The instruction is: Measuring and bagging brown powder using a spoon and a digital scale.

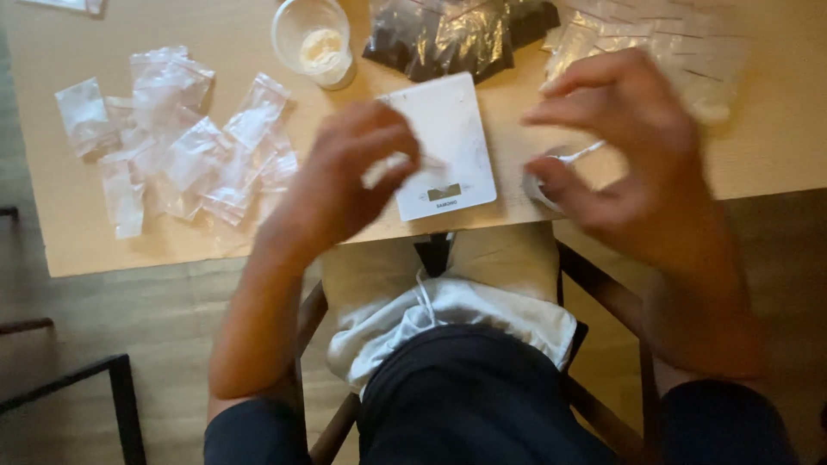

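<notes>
White spoon [579,156] — between right-hand fingers [560,176], over scale [448,142]

You sit at a light wooden table [52,241], warmly and dimly lit; beneath you runs a brown wood-plank floor [155,319]; a dark metal frame [112,379] stands at lower left.

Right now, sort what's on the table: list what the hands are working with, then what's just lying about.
In hand:
left hand, pinching a small clear bag
right hand, holding a small white spoon
white scale

Lying about:
pile of clear bags
cup of white powder
dark bags
stack of clear bags
</notes>
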